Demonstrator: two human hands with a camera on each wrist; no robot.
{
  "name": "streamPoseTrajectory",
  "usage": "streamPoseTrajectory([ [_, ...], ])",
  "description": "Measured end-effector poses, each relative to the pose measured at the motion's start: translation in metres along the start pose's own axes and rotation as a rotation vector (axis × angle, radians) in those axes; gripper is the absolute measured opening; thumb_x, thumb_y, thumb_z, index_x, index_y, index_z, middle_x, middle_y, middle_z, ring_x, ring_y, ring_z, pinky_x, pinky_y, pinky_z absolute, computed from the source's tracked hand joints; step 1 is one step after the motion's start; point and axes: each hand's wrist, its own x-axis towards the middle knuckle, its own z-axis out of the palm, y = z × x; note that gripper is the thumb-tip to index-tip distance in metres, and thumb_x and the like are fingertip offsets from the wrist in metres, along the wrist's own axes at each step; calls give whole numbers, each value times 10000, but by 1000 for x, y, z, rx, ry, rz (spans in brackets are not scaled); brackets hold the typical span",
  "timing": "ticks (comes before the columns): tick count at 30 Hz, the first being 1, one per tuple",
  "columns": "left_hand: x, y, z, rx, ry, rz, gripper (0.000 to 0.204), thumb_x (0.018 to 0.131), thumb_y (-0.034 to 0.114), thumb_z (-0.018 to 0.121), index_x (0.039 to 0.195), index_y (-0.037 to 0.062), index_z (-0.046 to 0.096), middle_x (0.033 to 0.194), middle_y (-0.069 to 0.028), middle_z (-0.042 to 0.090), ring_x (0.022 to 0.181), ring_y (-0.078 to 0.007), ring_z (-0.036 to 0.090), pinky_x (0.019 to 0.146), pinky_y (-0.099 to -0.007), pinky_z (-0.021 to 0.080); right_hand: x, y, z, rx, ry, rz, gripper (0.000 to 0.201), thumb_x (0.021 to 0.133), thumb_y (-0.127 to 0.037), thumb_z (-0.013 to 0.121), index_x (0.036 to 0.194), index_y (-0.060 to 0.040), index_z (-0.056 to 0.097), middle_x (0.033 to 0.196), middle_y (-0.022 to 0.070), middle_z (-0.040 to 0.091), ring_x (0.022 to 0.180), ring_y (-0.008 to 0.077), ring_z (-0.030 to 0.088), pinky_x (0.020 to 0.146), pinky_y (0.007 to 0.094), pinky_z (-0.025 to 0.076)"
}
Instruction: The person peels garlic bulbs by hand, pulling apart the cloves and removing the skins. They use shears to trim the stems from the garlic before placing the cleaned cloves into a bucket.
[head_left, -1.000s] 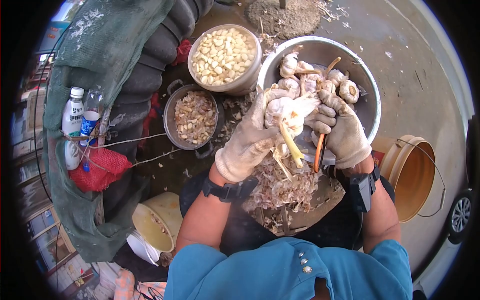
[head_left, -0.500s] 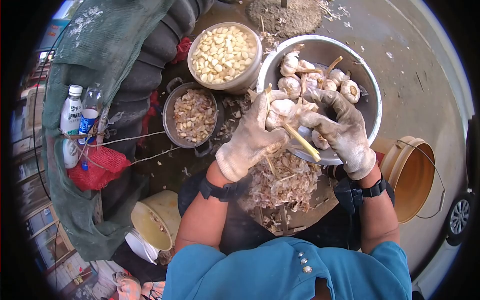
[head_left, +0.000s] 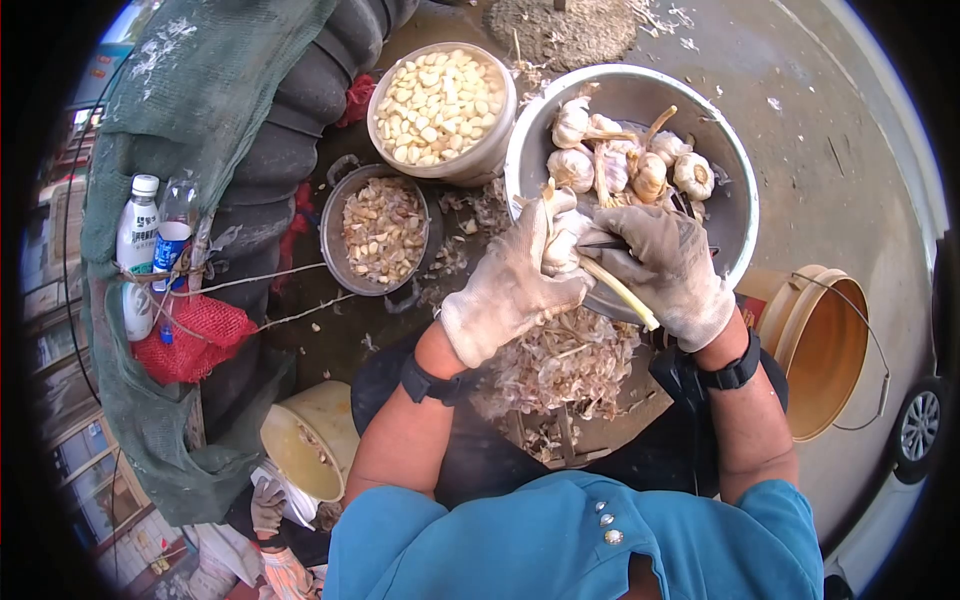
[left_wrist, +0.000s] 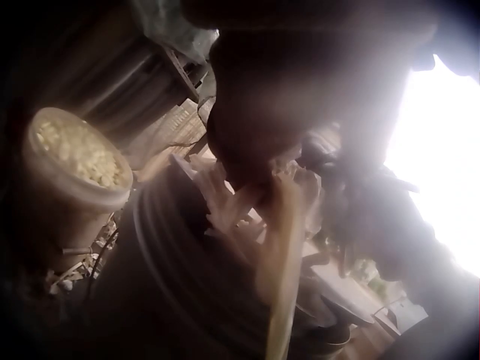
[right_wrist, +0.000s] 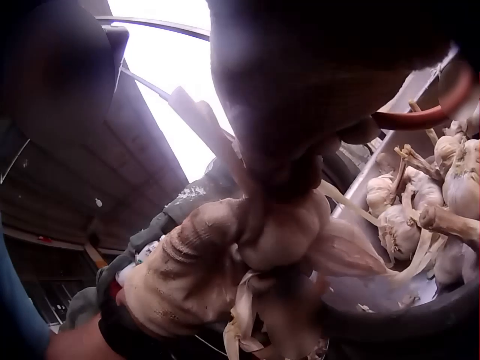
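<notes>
My gloved left hand [head_left: 520, 280] grips a white garlic bulb [head_left: 563, 243] at its side, with a long pale stem [head_left: 622, 296] sticking out toward me. Close against the bulb from the other side is my gloved right hand [head_left: 675, 270], its fingers curled. From this hand a dark tip [head_left: 603, 243] reaches the bulb. In the right wrist view the curved orange handle [right_wrist: 420, 118] of a tool shows by the right hand; the rest is hidden. Both hands are over the near rim of a metal basin [head_left: 735, 170] with several unpeeled garlic bulbs [head_left: 650, 175].
A tub [head_left: 500, 150] of peeled cloves stands beyond my left hand, with a small pot [head_left: 335, 235] of cloves and skins nearer. Garlic skins [head_left: 560, 370] lie heaped below my hands. A yellow bucket [head_left: 820, 350] lies at right. Another person's gloved hand [head_left: 268, 505] is at lower left.
The right hand's orange-handled tool was under its palm, then the hand opened out; now its fingers are at the bulb with a dark tip showing. Another person's gloved hand has appeared at lower left.
</notes>
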Motion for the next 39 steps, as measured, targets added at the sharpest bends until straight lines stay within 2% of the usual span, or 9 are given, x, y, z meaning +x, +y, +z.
streamPoseTrajectory([
  [6, 4, -10, -11, 392, -54, 286, 820, 697, 49, 670, 1448, 27, 342, 1306, -94, 529, 1141, -150, 531, 975, -284, 434, 4, 6, 2, -32, 73, 216, 214, 808, -194, 686, 947, -38, 641, 832, 187, 645, 764, 339, 627, 671, 387, 491],
  [7, 3, -10, -9, 135, -104, 206, 841, 682, 51, 663, 1459, 39, 341, 1293, -87, 536, 1165, -159, 527, 1006, -301, 416, 6, 4, 0, 48, 139, 225, 178, 836, -133, 695, 885, 18, 614, 750, 130, 604, 661, 155, 526, 631, 321, 447],
  [10, 3, -10, -6, 18, -106, 207, 796, 734, 70, 661, 1454, 16, 326, 1269, -118, 555, 1153, -166, 529, 995, -300, 426, 10, -3, -3, 227, 131, 473, 224, 849, -170, 716, 862, 21, 600, 712, 113, 561, 647, 132, 453, 602, 318, 421],
  [15, -2, 5, -7, -177, -147, 131, 798, 740, 175, 709, 1442, 13, 365, 1305, -87, 528, 1172, -159, 529, 1006, -299, 419, 10, 18, 12, 111, 74, 414, 252, 899, -236, 669, 917, 11, 623, 638, 123, 596, 553, 179, 590, 550, 329, 482],
  [21, -1, -5, -25, -91, -83, 253, 811, 899, 637, 534, 1381, -3, 411, 1062, -65, 628, 901, -113, 615, 730, -232, 501, 6, 33, 28, 40, -39, 430, 372, 874, -392, 651, 989, -40, 675, 888, 193, 680, 889, 342, 655, 783, 404, 486],
  [26, -2, -16, -25, -128, 13, 215, 731, 934, 676, 396, 1271, 36, 502, 930, -38, 631, 739, -93, 607, 603, -215, 487, 12, 11, 12, 316, -27, 614, 421, 890, -367, 661, 1128, -20, 655, 912, 187, 673, 831, 254, 644, 787, 342, 487],
  [32, -2, -7, -15, -276, 185, -5, 437, 969, 534, 495, 1058, 108, 534, 843, 17, 583, 658, -47, 558, 559, -181, 444, -3, 13, 17, 765, 181, 397, 410, 976, -333, 571, 1221, -4, 574, 1048, 14, 604, 889, 103, 562, 820, 243, 456],
  [37, 3, -7, -13, -377, 218, 41, 229, 928, 292, 588, 992, 79, 538, 845, 4, 614, 667, -66, 568, 594, -200, 461, 6, -4, 3, 625, -211, 520, 341, 992, -281, 559, 1214, -26, 606, 954, -15, 626, 803, 43, 521, 714, 203, 449],
  [39, 6, -15, -15, -250, 239, 91, 378, 959, 439, 477, 1059, 83, 553, 886, 5, 626, 706, -54, 582, 604, -197, 472, 3, -5, 10, 576, -164, 465, 304, 990, -274, 568, 1163, -31, 629, 907, -30, 613, 778, 34, 502, 691, 203, 439],
])
